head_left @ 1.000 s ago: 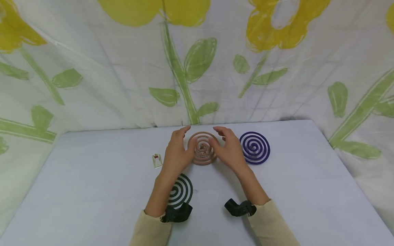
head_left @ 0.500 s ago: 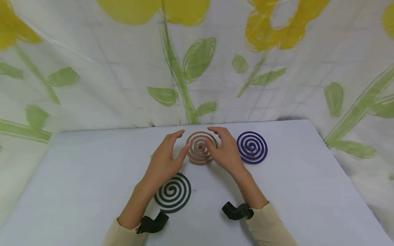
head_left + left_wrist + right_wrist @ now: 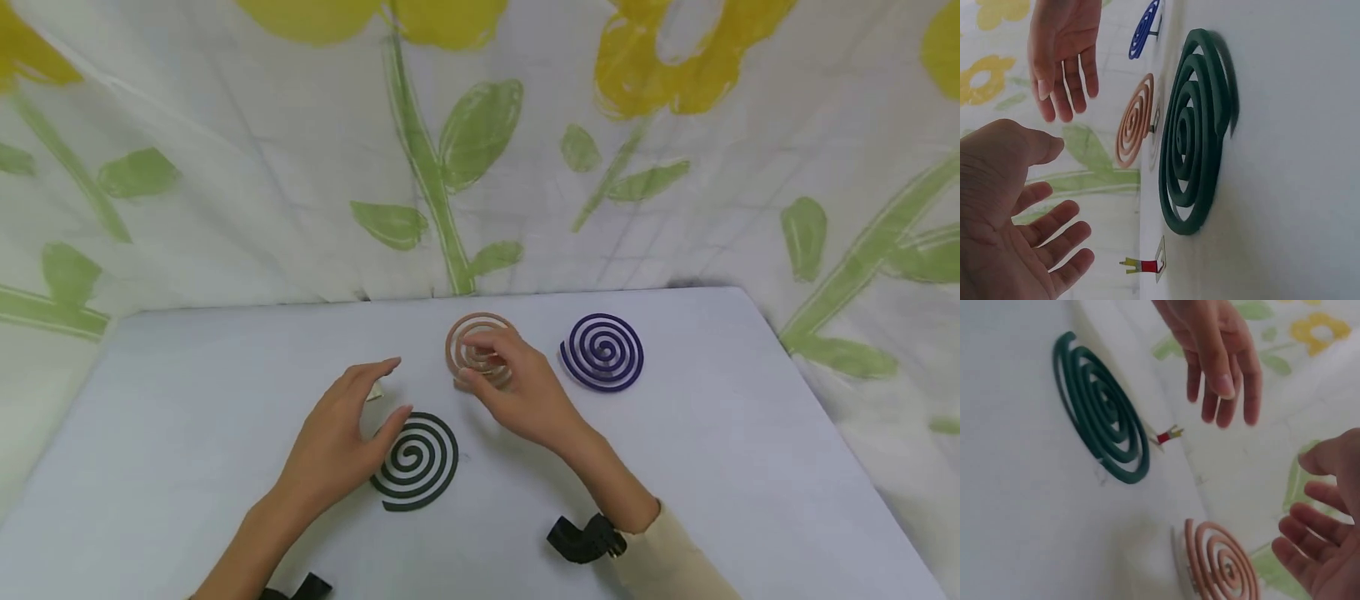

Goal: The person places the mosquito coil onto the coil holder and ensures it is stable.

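Three mosquito coils are on the table: a green one [image 3: 410, 454] in front, a brown one [image 3: 1132, 122] at the back, and a purple-blue one [image 3: 603, 352] to its right. Over the brown coil my right hand [image 3: 525, 392] hovers with loosely bent fingers, hiding part of it in the head view. My left hand [image 3: 337, 450] is in the air beside the green coil, its thumb overlapping the coil's edge in the head view. Behind that hand lies a small metal coil stand [image 3: 1160, 265] with a red and yellow upright part. Both hands look to be holding nothing.
The brown coil appears raised on a metal stand [image 3: 1154, 122], and a similar support shows under the blue one. A white table [image 3: 712, 467] reaches back to a curtain [image 3: 300, 167] painted with yellow flowers. Each wrist wears a black camera mount [image 3: 588, 537].
My left hand has moved away from the brown coil, left and toward me, uncovering most of the green coil. My right hand has shifted slightly left and nearer, still over the brown coil.
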{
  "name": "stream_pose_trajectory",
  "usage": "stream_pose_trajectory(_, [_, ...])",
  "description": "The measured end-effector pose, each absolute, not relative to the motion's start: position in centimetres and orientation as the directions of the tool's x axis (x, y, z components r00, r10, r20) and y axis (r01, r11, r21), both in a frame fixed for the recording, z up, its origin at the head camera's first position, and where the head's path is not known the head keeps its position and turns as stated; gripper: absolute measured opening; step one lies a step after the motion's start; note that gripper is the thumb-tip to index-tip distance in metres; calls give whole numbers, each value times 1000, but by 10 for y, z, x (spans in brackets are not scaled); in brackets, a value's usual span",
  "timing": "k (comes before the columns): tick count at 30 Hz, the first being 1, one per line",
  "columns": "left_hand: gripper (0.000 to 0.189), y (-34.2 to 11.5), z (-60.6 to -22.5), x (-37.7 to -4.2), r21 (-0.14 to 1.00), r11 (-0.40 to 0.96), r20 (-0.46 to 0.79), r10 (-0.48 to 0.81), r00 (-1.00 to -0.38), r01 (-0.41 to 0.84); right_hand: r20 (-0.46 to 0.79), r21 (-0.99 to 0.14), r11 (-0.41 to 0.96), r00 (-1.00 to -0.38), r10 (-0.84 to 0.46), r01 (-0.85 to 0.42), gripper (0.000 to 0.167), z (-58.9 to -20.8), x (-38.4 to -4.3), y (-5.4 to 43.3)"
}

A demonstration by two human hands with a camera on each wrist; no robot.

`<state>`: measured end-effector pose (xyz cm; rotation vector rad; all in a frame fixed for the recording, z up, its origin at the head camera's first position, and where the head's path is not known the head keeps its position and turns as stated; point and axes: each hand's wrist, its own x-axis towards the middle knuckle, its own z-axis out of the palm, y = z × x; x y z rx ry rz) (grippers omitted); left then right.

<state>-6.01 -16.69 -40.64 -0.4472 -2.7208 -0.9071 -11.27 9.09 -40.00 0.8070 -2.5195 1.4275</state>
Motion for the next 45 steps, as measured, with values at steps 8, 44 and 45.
stream_pose_trajectory(8, [64,-180,-411,-40,496,802,296,204,-933,332,236,-733,387,-743,-627,-559,49,-412,-106,80])
stream_pose_trajectory(44, [89,-191,-433,-13,268,864,209,380,-901,427,-20,-517,560,-645,-764,-647,89,-429,-87,75])
stream_pose_trajectory(45, [91,-192,-433,-12,267,866,201,380,-903,423,-27,-518,562,-645,-764,-644,90,-430,-87,74])
